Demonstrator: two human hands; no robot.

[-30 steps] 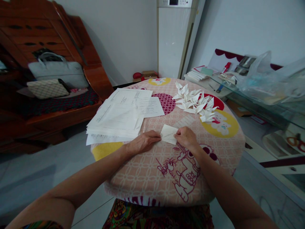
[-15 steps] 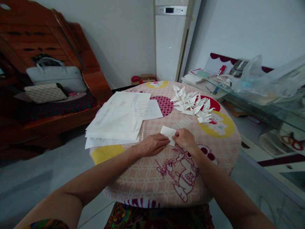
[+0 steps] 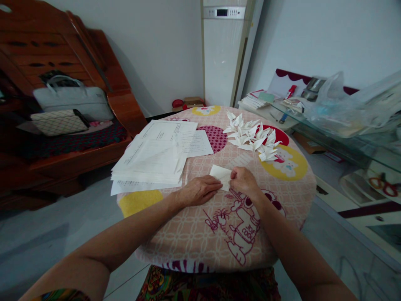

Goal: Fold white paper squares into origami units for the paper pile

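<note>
A small folded piece of white paper (image 3: pixel 221 172) lies near the middle of the round table. My left hand (image 3: pixel 200 190) rests low on the table with its fingers stretched out, their tips pressing on the paper's lower left edge. From the other side my right hand (image 3: pixel 244 180) has thumb and fingers closed at the paper's right edge; its fingertips are partly hidden. Beyond the hands, several folded white paper cranes (image 3: pixel 250 133) sit in a cluster at the back right. A stack of printed sheets (image 3: pixel 153 154) spreads over the left side.
A patterned pink cloth (image 3: pixel 188 225) covers the table. To the right stands a glass-topped stand (image 3: pixel 332 133) with a plastic bag (image 3: pixel 332 100) and scissors (image 3: pixel 384 184). At left is a wooden bench (image 3: pixel 119 113) with a grey bag (image 3: pixel 78 100). An air conditioner (image 3: pixel 222 54) stands behind.
My right hand has shifted slightly up and right along the paper's edge. My left hand stays almost in place, and the paper keeps nearly the same position.
</note>
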